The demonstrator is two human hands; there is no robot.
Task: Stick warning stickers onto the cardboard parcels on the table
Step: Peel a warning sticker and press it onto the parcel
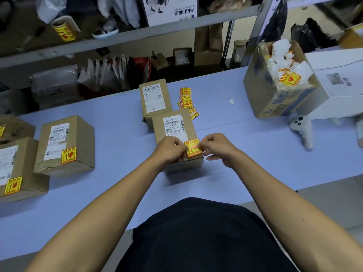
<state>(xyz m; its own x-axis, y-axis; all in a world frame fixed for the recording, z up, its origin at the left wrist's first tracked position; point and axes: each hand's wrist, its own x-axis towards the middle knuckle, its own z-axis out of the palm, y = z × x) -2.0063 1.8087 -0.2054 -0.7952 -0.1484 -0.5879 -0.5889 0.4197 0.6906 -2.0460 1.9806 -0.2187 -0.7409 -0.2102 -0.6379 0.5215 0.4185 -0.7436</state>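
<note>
Both hands work at the near end of a small cardboard parcel on the blue tabletop, where a yellow warning sticker lies over the top face beside the white shipping label. The left hand pinches the sticker's left edge with curled fingers; the right hand pinches its right edge — the remaining fingers loosely bent below. The sticker looks only partly laid down, so the likely fault is a crease or trapped bubble if one side drops before the other is smoothed. It sits close to the parcel's near edge, so it could wrap over the corner. A second unstickered parcel stands just behind, with loose stickers beside it; labelled parcels sit well apart at the left.
</note>
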